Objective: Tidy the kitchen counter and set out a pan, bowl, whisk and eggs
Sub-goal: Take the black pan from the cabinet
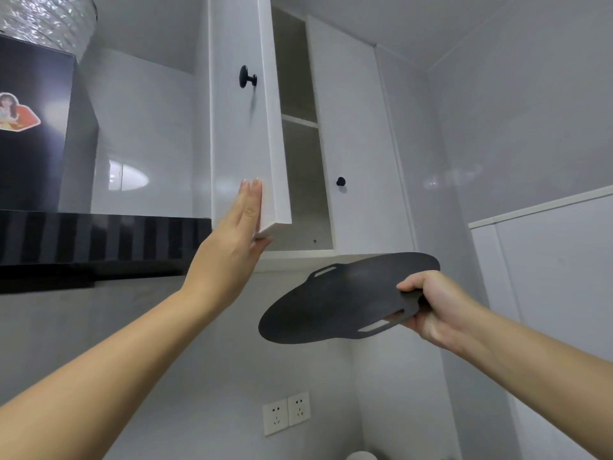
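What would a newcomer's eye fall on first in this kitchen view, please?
Most striking is the flat black pan, held out in mid-air at lower centre by the right hand, which grips one of its slotted handles. Just above and to the left, the left hand lies with straight fingers against the lower corner of the open white cabinet door, with a shelf showing inside.
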